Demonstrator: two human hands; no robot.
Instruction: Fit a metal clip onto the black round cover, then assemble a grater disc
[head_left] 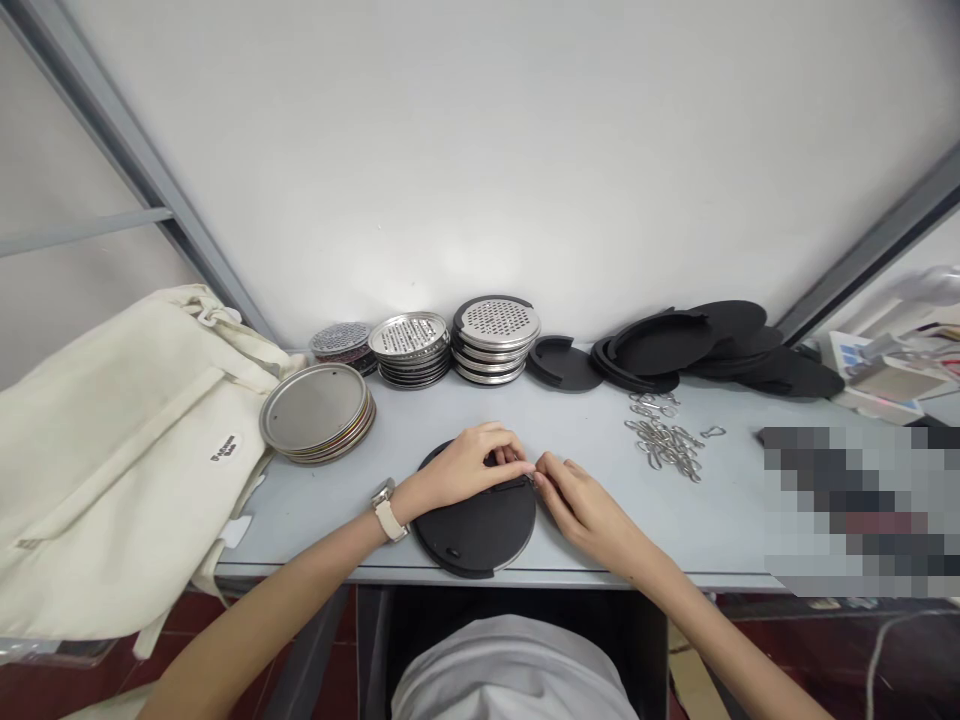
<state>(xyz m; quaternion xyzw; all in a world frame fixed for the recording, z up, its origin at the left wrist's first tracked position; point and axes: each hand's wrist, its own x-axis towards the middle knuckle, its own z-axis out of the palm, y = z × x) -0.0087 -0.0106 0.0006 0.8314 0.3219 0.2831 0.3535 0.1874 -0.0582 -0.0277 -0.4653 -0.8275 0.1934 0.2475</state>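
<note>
A round black disc (480,530) with a raised rim and a small slot lies at the table's front edge. Over its far side rests my left hand (480,465), fingers curled and thumb stretched toward the right hand. My right hand (581,505) is pinched closed at the disc's upper right edge. The two sets of fingertips meet there around something small, with a slight metallic glint; the fingers hide what it is. Right of the hands lies a loose pile of small metal carabiner clips (667,445).
Along the wall stand stacks of perforated metal grater discs (409,335), (499,322) and plain grey metal discs (315,410). More black plastic discs (664,345) overlap at the back right. A cream bag (135,450) leans at the left; white boxes (892,380) stand far right.
</note>
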